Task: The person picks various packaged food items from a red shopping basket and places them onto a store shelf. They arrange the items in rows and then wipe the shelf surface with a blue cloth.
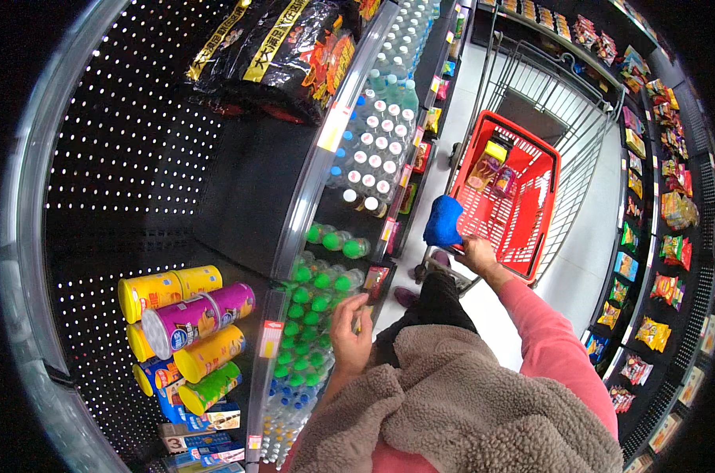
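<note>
Raised beside the shelf front, my left hand [351, 337] holds nothing, its fingers loosely curled and apart. Below it are bottles with green caps [310, 307]. My right hand [478, 254] is at the near rim of a red plastic shopping basket [549, 183], fingers closed at the edge of a bunched blue cloth-like item [443, 222]. How those fingers wrap around it is partly hidden. The basket sits in a metal shopping cart [582, 124]. Inside it lie a yellow-topped package [490, 159] and a purple package [505, 180].
Yellow and purple snack canisters [198, 316] are stacked on the black shelf at left, with large black snack bags [275, 53] farther along. White-capped bottles [378, 142] fill a lower shelf. Snack packets [668, 287] line the shelves across the aisle.
</note>
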Demonstrator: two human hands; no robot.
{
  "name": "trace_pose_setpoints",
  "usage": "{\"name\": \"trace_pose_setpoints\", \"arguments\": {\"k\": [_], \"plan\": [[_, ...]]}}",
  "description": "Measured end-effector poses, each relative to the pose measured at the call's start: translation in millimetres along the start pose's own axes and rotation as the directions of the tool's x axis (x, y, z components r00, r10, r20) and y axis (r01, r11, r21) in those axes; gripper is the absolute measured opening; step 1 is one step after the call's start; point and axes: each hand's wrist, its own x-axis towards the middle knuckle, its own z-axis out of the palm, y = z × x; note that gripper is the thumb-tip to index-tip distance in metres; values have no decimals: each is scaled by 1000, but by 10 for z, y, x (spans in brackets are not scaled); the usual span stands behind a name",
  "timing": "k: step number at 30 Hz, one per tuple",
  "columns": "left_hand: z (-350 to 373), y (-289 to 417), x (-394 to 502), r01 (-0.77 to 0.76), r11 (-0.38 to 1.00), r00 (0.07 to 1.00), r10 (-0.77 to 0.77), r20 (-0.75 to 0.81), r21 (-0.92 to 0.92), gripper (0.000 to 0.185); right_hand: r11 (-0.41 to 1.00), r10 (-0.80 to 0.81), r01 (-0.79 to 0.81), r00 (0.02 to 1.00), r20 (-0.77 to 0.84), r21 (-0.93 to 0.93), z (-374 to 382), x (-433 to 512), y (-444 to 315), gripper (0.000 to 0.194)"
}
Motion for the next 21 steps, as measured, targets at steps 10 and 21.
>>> {"name": "trace_pose_setpoints", "arguments": {"k": [10, 21], "plan": [[116, 59, 57, 24, 999, 999, -22, 48, -30, 23, 998, 5, -6, 1000, -13, -60, -236, 252, 58, 37], [258, 124, 99, 7, 1000, 995, -5, 95, -18, 22, 996, -75, 74, 997, -14, -46, -37, 162, -21, 47]]}}
